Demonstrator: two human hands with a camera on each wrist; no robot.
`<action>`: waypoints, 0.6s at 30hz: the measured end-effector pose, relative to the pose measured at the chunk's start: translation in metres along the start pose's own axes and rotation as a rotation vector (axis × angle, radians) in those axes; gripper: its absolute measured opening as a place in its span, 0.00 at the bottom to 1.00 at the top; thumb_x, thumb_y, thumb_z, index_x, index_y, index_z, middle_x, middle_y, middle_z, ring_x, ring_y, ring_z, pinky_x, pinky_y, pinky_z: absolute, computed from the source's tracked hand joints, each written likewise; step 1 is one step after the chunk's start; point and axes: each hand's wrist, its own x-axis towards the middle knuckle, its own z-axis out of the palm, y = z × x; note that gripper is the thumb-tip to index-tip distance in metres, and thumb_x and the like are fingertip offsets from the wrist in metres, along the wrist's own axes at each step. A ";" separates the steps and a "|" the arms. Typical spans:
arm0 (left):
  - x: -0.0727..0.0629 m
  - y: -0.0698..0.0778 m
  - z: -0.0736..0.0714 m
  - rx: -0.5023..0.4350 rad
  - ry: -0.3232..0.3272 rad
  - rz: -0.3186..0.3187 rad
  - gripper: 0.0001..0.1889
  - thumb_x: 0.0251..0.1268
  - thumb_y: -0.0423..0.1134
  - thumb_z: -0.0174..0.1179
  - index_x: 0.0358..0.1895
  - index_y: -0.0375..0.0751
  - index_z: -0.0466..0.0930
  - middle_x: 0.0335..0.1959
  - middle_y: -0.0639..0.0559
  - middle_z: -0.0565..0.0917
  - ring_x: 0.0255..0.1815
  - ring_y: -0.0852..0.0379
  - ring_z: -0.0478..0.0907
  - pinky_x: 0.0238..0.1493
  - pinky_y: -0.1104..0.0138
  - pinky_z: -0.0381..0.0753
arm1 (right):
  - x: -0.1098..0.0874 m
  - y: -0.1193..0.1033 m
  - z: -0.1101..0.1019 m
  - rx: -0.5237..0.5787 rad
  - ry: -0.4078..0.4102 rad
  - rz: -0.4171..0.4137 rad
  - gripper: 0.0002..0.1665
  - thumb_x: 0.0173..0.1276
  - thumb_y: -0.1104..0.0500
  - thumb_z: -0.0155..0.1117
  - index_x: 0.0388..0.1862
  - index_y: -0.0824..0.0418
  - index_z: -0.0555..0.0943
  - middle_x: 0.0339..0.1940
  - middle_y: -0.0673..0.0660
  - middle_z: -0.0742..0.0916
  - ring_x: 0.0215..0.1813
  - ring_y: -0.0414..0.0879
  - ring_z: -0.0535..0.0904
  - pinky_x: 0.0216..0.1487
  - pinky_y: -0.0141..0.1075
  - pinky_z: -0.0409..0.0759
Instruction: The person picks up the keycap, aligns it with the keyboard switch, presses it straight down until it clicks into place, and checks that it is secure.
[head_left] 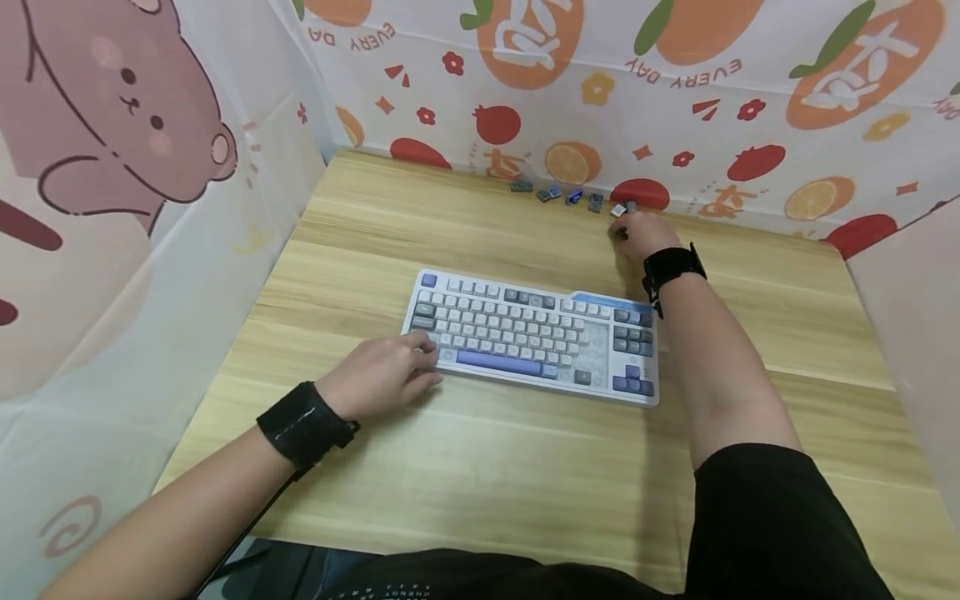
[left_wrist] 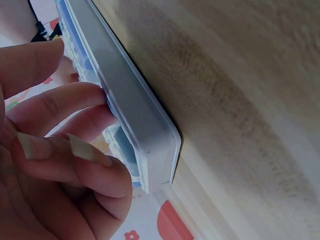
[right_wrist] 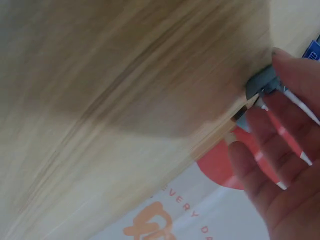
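A white keyboard with white, grey and purple keycaps lies on the wooden table. My left hand is at its front left corner. In the left wrist view, two fingertips touch the keyboard's edge while the other fingers curl loosely beside it. Toward the back of the table, my right hand pinches a dark grey keycap between thumb and finger, close over the tabletop. A white keycap sits just beyond those fingers. Pale uncapped key places show at the right of the main key block.
Along the table's back edge lie more loose keycaps: dark grey ones, a purple one and another grey one. A fruit-printed cloth hangs behind the table. Another cloth with a bear hangs at the left.
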 end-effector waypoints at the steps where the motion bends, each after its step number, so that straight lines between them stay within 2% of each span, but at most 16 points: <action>1: 0.000 0.000 0.000 -0.005 0.001 0.001 0.14 0.64 0.47 0.65 0.40 0.39 0.89 0.44 0.49 0.82 0.38 0.55 0.83 0.38 0.59 0.83 | -0.002 0.001 0.001 0.006 0.014 -0.002 0.16 0.70 0.63 0.59 0.55 0.63 0.83 0.56 0.66 0.83 0.58 0.62 0.76 0.60 0.55 0.73; 5: 0.004 -0.001 0.001 -0.027 -0.004 -0.002 0.13 0.65 0.47 0.65 0.37 0.40 0.89 0.43 0.49 0.83 0.38 0.55 0.83 0.38 0.59 0.83 | -0.011 0.003 0.004 0.035 0.036 0.001 0.06 0.66 0.62 0.66 0.39 0.63 0.87 0.41 0.62 0.87 0.44 0.56 0.76 0.47 0.47 0.74; 7: 0.005 -0.002 0.002 -0.039 -0.010 -0.014 0.13 0.65 0.47 0.64 0.37 0.40 0.89 0.43 0.49 0.83 0.39 0.54 0.83 0.40 0.58 0.83 | -0.015 0.002 0.003 0.057 0.013 -0.002 0.05 0.66 0.61 0.66 0.37 0.62 0.86 0.38 0.61 0.86 0.41 0.54 0.75 0.43 0.44 0.72; 9: 0.006 -0.003 0.002 -0.051 -0.015 -0.029 0.14 0.66 0.47 0.64 0.39 0.40 0.89 0.44 0.49 0.83 0.41 0.53 0.83 0.41 0.57 0.83 | -0.021 0.001 0.001 0.111 -0.016 -0.012 0.07 0.66 0.60 0.64 0.41 0.62 0.82 0.39 0.61 0.85 0.41 0.54 0.75 0.41 0.43 0.72; 12: 0.005 -0.003 0.003 -0.062 -0.010 -0.043 0.15 0.67 0.47 0.63 0.42 0.39 0.89 0.45 0.47 0.83 0.44 0.50 0.83 0.45 0.55 0.83 | -0.032 -0.004 -0.004 0.284 -0.033 -0.033 0.15 0.68 0.59 0.61 0.52 0.61 0.76 0.41 0.62 0.84 0.41 0.54 0.78 0.42 0.42 0.74; 15: 0.004 -0.003 0.004 -0.065 0.010 -0.049 0.16 0.67 0.47 0.63 0.44 0.38 0.88 0.47 0.46 0.84 0.46 0.48 0.84 0.47 0.54 0.83 | -0.051 -0.016 -0.013 0.509 -0.016 -0.069 0.22 0.69 0.61 0.59 0.61 0.60 0.74 0.42 0.63 0.83 0.42 0.53 0.80 0.45 0.41 0.80; 18: 0.005 -0.001 0.005 -0.078 0.030 -0.066 0.15 0.67 0.48 0.63 0.44 0.38 0.88 0.48 0.45 0.84 0.49 0.48 0.83 0.49 0.54 0.82 | -0.075 -0.030 -0.018 0.714 -0.018 -0.092 0.23 0.68 0.64 0.60 0.62 0.60 0.77 0.44 0.61 0.83 0.44 0.50 0.82 0.49 0.40 0.84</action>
